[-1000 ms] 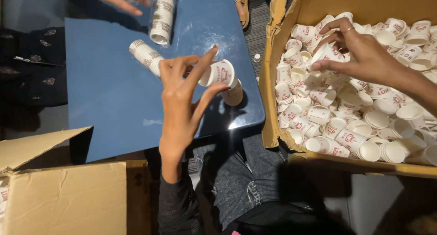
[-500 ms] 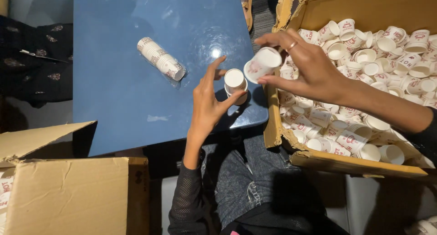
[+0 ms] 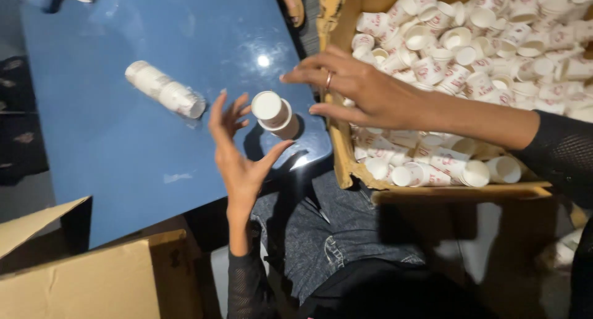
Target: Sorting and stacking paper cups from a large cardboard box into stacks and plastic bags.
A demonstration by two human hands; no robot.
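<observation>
Cup stack (image 3: 275, 114) loose on the blue counter (image 3: 123, 146) between open, empty left hand (image 3: 241, 152) and spread right hand (image 3: 358, 93), nothing gripping — likely to roll or topple off the near edge.

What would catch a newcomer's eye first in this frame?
The cardboard box at right, heaped with loose white paper cups. At centre, a small cup stack sits on the blue table between the open left hand and right hand, neither gripping it. Another lying stack rests further left.
</observation>
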